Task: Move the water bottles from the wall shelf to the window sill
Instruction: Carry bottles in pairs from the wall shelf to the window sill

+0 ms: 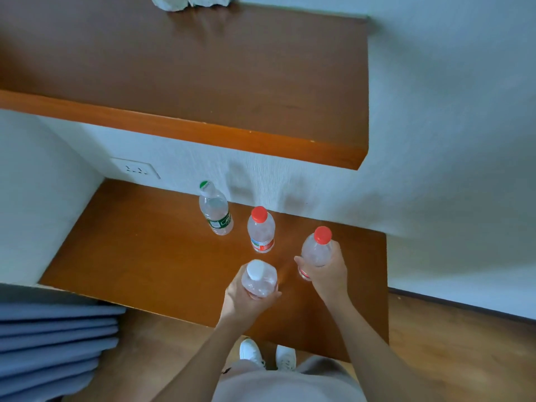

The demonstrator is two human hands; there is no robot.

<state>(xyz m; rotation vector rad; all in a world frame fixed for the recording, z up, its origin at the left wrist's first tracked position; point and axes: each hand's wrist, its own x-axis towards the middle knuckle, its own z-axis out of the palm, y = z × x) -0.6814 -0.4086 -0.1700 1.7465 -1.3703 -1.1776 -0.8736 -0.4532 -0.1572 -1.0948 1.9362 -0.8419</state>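
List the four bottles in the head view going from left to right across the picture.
Green-cap bottle → white-cap bottle, held in the left hand → free-standing red-cap bottle → red-cap bottle held in the right hand.

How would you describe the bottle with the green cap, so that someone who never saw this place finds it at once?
Look at the lower brown wooden shelf, under the thicker upper wooden shelf. Near the white wall at its back, right of the white wall socket, stands a clear plastic bottle with a green cap. It alone has a green cap and green label, and no hand holds it.
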